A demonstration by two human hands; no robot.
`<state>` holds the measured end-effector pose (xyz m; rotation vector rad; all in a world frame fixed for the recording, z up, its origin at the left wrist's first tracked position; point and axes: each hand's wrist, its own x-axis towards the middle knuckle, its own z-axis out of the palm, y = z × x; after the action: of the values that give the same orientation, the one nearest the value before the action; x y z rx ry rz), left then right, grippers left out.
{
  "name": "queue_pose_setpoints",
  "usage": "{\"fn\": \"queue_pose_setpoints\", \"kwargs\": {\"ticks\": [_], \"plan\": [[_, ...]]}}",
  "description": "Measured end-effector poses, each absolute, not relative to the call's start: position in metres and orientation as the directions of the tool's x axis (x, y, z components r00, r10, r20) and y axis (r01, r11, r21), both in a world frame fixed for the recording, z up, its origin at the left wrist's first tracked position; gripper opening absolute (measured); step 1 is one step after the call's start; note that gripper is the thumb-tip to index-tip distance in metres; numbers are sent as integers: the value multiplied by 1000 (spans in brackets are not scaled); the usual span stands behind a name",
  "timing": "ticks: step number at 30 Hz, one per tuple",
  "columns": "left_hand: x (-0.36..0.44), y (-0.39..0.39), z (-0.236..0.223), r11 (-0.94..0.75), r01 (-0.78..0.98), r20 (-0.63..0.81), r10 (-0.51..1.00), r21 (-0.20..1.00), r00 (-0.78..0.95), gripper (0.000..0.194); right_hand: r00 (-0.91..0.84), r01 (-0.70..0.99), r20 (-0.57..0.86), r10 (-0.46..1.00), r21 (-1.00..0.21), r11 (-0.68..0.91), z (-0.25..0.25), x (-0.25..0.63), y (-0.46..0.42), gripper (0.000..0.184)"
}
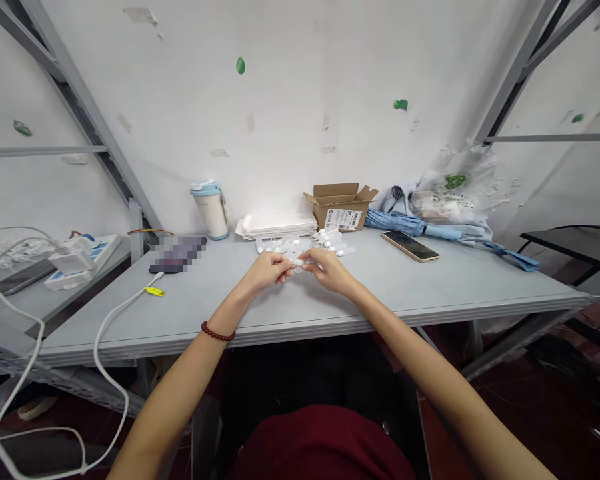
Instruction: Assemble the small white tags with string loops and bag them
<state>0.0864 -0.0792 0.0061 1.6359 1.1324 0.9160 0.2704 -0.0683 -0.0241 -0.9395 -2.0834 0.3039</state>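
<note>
Over the middle of the grey table [380, 287], my left hand [271, 270] and my right hand [325, 268] meet with their fingertips closed on a small white piece [299, 264] with clear plastic about it. Its exact kind is too small to make out. Just beyond my fingers lie several small white-and-clear plastic pieces, a left group [275, 245] and a right group [333, 240]. Part of the left group is hidden behind my hands. A dark red bead bracelet [219, 332] circles my left wrist.
Behind stand a blue-lidded tumbler [211, 210], a stack of white envelopes [280, 225] and an open cardboard box [343, 208]. To the right are a phone [410, 245], a folded blue umbrella [397, 222] and a plastic bag [450, 193]. At left, a charging cable [111, 317] runs off the table edge.
</note>
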Motion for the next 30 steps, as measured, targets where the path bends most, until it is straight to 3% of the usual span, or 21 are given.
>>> {"fn": "queue_pose_setpoints", "kwargs": {"ticks": [14, 23, 30], "plan": [[72, -69, 7, -2, 176, -48, 959, 984, 279, 31, -401, 507, 703, 587, -363, 782, -31, 267, -63, 14], [72, -70, 4, -98, 241, 21, 953, 966, 302, 26, -435, 505, 653, 620, -393, 769, -28, 268, -67, 14], [73, -71, 4, -72, 260, -16, 946, 963, 323, 24, -460, 516, 581, 671, -440, 735, -26, 269, -69, 16]]}}
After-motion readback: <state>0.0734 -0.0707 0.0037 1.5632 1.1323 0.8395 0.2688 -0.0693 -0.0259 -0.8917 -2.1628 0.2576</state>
